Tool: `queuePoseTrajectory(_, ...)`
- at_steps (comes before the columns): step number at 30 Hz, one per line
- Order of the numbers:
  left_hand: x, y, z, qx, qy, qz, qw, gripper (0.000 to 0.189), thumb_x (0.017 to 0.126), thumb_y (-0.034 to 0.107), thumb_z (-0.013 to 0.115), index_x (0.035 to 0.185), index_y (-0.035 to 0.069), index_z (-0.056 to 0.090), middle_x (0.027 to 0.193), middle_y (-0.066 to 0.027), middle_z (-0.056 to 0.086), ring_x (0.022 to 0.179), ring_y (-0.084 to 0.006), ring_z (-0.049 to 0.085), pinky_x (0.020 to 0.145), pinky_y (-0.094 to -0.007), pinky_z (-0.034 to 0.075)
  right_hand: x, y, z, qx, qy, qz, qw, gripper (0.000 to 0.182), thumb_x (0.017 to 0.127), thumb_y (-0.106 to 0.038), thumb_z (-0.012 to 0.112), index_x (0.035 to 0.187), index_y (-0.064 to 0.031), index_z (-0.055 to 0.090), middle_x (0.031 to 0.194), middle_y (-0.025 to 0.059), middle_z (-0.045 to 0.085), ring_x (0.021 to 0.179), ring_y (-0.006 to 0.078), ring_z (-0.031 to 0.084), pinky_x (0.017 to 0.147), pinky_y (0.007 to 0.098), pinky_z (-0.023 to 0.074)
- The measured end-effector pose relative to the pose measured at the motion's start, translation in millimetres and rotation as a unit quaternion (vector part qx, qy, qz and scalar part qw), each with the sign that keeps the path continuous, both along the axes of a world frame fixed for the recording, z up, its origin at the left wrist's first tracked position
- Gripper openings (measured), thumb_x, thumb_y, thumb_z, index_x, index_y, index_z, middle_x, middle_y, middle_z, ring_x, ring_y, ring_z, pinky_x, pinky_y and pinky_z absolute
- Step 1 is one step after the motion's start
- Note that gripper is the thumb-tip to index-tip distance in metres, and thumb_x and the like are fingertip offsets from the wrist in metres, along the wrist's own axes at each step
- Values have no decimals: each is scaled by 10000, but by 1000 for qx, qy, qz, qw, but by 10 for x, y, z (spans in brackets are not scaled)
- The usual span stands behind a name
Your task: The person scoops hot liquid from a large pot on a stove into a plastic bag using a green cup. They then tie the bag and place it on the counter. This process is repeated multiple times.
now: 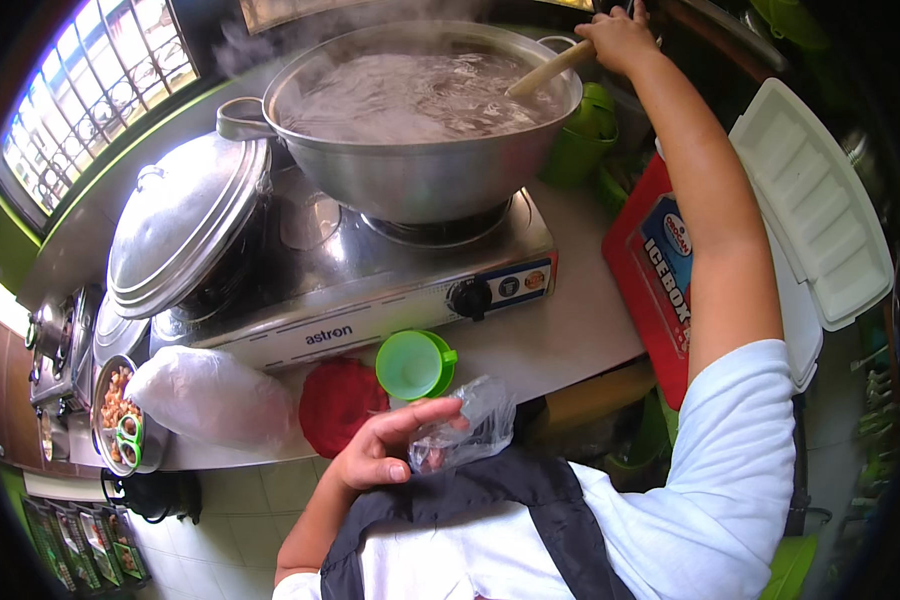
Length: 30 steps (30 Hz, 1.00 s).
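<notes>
A large aluminium pot [420, 176] of steaming brownish liquid stands on the burner of a gas stove [390, 300]. My right hand [621, 37] is closed around a wooden handle [551, 69] whose lower end dips into the liquid. Close to my body, my left hand [397, 442] has a clear plastic bag [469, 427] at its fingers, some of them seen through the film. Just beyond that hand are a green plastic cup [412, 365] and a red cloth [341, 405] at the counter's edge.
A domed metal lid [187, 217] leans over the stove's left side. Left along the counter lie a full white plastic bag [214, 397] and a bowl of chopped food [120, 405] with green-handled scissors [129, 439]. A red icebox [645, 277] with a white lid [817, 202] stands right.
</notes>
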State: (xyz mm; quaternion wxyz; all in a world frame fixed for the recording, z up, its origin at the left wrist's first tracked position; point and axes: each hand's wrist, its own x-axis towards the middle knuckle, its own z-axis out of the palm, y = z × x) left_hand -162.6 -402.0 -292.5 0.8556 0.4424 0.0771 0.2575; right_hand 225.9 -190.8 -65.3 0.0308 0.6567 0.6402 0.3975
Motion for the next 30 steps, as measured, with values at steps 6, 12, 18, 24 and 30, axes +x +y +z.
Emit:
queuePoseTrajectory(6, -272, 162, 42, 119, -104, 133, 978, 675, 675, 353, 689, 1135, -102, 492, 994, -186, 572, 750, -164, 558, 675, -247, 436, -241, -838, -82, 247, 147, 308, 907, 176, 717, -199, 589, 850, -92, 630, 809, 74, 609, 775, 244, 571, 718, 411, 416)
queuePoseTrajectory(12, -496, 95, 323, 225, -113, 138, 958, 510, 690, 402, 699, 927, -42, 617, 772, -132, 588, 728, -222, 579, 700, -346, 448, -1229, -1876, -1728, -64, 402, 399, 821, 248, 700, -123, 659, 929, -62, 587, 691, 34, 576, 614, 174, 548, 559, 302, 446)
queuePoseTrajectory(18, -447, 76, 301, 237, -132, 140, 952, 599, 655, 415, 701, 950, -97, 602, 848, -195, 616, 804, -242, 580, 712, -322, 443, -1636, -1968, -2584, -312, 586, 187, 724, 368, 727, -274, 632, 1049, -108, 563, 694, 64, 581, 644, 248, 572, 580, 352, 453)
queuePoseTrajectory(24, -242, 75, 248, 203, -152, 35, 967, 587, 672, 285, 671, 1061, -132, 530, 960, -199, 571, 624, -146, 540, 553, -231, 423, -1660, -1851, -2830, -272, 600, 238, 713, 242, 762, -243, 602, 955, -98, 583, 769, 104, 606, 708, 269, 590, 617, 349, 450)
queuePoseTrajectory(30, -250, 135, 190, 127, -150, 77, 978, 646, 694, 252, 673, 1183, -99, 440, 1060, -177, 537, 798, -163, 542, 699, -246, 422, -1414, -1982, -2547, -273, 747, 214, 567, 119, 811, -120, 561, 896, -37, 566, 696, 29, 568, 625, 97, 526, 577, 243, 419)
